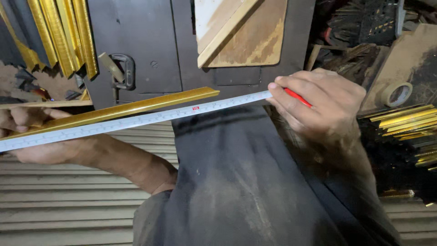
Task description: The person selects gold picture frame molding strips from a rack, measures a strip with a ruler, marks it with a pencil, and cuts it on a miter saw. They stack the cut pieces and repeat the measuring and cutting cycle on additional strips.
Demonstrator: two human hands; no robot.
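While the right hand (318,102) pinches the tape measure (136,120) and a red pencil (298,97), the left hand (32,136) grips the gold moulding (132,108) beside the tape, over the dark trousers (241,182).

both forearms are bare, no watch, rings or gloves on the left hand (32,136) or right hand (318,107). the left sleeve (152,214) is a greyish-olive fabric and ends around the elbow. lower down there's dark charcoal clothing (236,182), dusty with pale scuffs and smudges, a bit worn looking.
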